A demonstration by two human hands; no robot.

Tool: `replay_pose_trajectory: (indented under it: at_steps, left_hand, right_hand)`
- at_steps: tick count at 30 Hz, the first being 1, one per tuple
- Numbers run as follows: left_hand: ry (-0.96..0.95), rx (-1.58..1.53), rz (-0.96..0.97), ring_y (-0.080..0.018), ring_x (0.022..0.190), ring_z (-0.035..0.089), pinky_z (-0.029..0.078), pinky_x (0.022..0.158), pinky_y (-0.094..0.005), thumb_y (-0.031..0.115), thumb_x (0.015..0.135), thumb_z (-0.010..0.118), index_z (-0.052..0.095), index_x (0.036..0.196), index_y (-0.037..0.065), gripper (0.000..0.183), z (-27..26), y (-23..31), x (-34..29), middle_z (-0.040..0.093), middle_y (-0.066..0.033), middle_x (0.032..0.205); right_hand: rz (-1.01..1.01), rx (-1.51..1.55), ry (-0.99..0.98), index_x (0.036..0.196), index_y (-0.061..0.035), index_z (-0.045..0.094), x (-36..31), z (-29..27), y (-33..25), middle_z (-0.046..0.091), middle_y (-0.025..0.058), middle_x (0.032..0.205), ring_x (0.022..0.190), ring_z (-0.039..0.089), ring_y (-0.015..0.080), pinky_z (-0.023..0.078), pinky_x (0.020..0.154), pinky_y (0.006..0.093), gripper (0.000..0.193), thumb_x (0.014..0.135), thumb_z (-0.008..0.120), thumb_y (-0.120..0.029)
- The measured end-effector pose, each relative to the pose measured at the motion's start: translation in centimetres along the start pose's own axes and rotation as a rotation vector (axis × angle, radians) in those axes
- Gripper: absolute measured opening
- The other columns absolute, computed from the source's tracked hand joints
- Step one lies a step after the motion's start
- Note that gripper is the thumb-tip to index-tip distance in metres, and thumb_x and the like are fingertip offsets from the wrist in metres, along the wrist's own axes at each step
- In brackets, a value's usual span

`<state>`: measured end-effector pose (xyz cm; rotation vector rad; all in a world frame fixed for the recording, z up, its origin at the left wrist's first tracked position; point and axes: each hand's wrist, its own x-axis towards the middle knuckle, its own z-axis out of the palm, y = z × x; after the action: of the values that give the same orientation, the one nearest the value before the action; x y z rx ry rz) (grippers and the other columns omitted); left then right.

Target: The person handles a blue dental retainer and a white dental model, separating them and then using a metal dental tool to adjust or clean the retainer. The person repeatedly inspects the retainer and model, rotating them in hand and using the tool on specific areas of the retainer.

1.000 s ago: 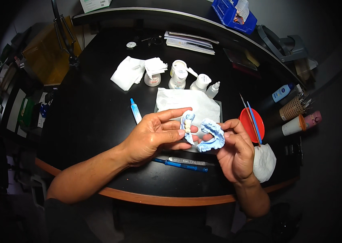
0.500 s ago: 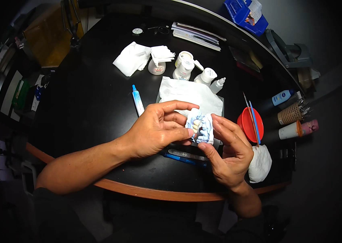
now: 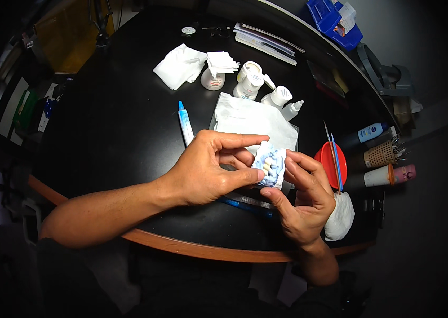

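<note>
Over the near part of the black desk, two halves of a white and blue dental cast meet at their teeth. My left hand [image 3: 210,168] pinches the left cast half [image 3: 262,156] between thumb and fingers, the thumb tip close to some cream-coloured teeth [image 3: 267,165]. From the other side, my right hand [image 3: 306,204] grips the right cast half [image 3: 278,176], its fingers on the outer edge and its thumb at the lower end. A metal strip-like tool [image 3: 250,201] and a blue-handled tool [image 3: 234,203] lie beneath, partly hidden by my hands.
Beyond my hands lies a white tissue [image 3: 253,121], with white bottles [image 3: 250,85] behind it. A blue-capped tube [image 3: 185,124] lies to the left. At right are a red bowl [image 3: 326,157] with brushes [image 3: 336,161] across it, a white cloth [image 3: 340,218] and a perforated tool holder [image 3: 378,153].
The two cast halves, apart and angled open before, have come together at the teeth. Both hands have closed inward slightly, and the whole view has shifted a little.
</note>
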<state>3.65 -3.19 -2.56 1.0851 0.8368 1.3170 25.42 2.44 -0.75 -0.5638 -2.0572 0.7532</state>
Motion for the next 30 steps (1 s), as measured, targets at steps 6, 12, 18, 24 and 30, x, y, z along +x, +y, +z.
replay_pose_trajectory:
  at_steps: [6, 12, 18, 24, 30]
  left_hand:
    - [-0.034, 0.08, 0.055, -0.0129, 0.092, 0.072, 0.06, 0.086, -0.024, 0.0, 0.087, 0.079, 0.055, 0.143, -0.004, 0.06, -0.51, -0.01, 0.25, 0.074, -0.0137, 0.102]
    - [-0.045, 0.047, 0.026, -0.0121, 0.092, 0.072, 0.061, 0.084, -0.0232, -0.001, 0.086, 0.081, 0.057, 0.141, -0.003, 0.06, -0.48, 0.26, 0.37, 0.075, -0.0131, 0.101]
    - [-0.045, 0.02, 0.032, -0.0129, 0.093, 0.073, 0.061, 0.085, -0.0237, -0.002, 0.085, 0.08, 0.056, 0.141, -0.003, 0.061, -0.5, 0.2, 0.42, 0.075, -0.0121, 0.099]
    - [-0.057, 0.003, 0.031, -0.0128, 0.093, 0.073, 0.061, 0.083, -0.0235, -0.001, 0.086, 0.08, 0.057, 0.141, -0.003, 0.06, -0.53, 0.45, 0.44, 0.074, -0.0109, 0.098]
    - [-0.047, 0.076, 0.037, -0.0099, 0.089, 0.071, 0.059, 0.08, -0.0217, 0.001, 0.085, 0.081, 0.057, 0.141, -0.003, 0.06, -0.7, 0.34, 0.45, 0.074, -0.0097, 0.097]
  right_hand:
    - [-0.016, 0.029, 0.005, 0.12, 0.0018, 0.072, -0.09, -0.17, 0.25, 0.066, 0.0222, 0.123, 0.112, 0.068, 0.0287, 0.058, 0.09, 0.035, 0.053, 0.073, 0.092, -0.007]
    - [-0.029, 0.065, 0.006, 0.122, 0.0007, 0.072, -0.39, -0.3, 0.39, 0.065, 0.0226, 0.124, 0.114, 0.067, 0.0295, 0.058, 0.091, 0.0356, 0.055, 0.072, 0.093, -0.007]
    - [-0.039, 0.131, -0.008, 0.124, 0.0041, 0.07, -0.05, -0.33, -0.1, 0.06, 0.0268, 0.128, 0.117, 0.065, 0.0322, 0.058, 0.095, 0.0358, 0.054, 0.073, 0.086, 0.004]
    - [-0.074, 0.046, -0.051, 0.126, 0.0072, 0.067, 0.1, -0.68, -0.3, 0.058, 0.0276, 0.13, 0.119, 0.064, 0.0325, 0.059, 0.096, 0.0348, 0.053, 0.074, 0.077, 0.01]
    - [-0.069, 0.086, -0.039, 0.126, 0.0065, 0.068, 0.1, -0.4, -0.14, 0.058, 0.0267, 0.129, 0.119, 0.064, 0.032, 0.06, 0.096, 0.0345, 0.053, 0.073, 0.079, 0.009]
